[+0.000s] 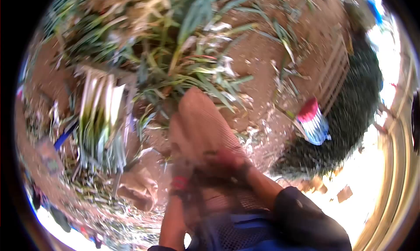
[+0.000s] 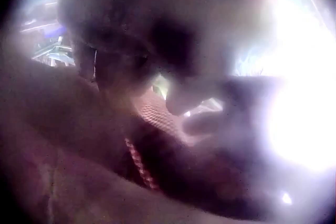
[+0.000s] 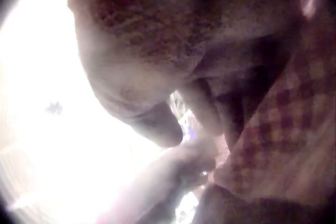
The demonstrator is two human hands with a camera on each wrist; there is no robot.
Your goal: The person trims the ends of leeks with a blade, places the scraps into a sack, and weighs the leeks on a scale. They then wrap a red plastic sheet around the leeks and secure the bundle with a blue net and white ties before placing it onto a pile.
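Both hands are close together over the lap, blurred in the head view. The left hand (image 1: 183,165), with a red band (image 1: 179,182) at its wrist, lies beside the right hand (image 1: 229,159). Under them spread the knees, covered in tan mesh-patterned cloth (image 1: 203,119). Dark fingers and a strip of mesh cloth (image 2: 157,113) fill the left wrist view, with a red-and-white cord (image 2: 139,166) below. In the right wrist view, bent fingers and a thumb (image 3: 160,127) meet other fingers beside checked cloth (image 3: 283,134). I cannot tell what they hold.
Leeks (image 1: 98,115) lie bundled in a crate at the left, near a crumpled tan sack (image 1: 142,185). Loose leafy leeks (image 1: 188,45) cover the ground ahead. On the right are a slatted crate (image 1: 334,73), a pink-and-blue item (image 1: 313,122) and a dark green heap (image 1: 358,106).
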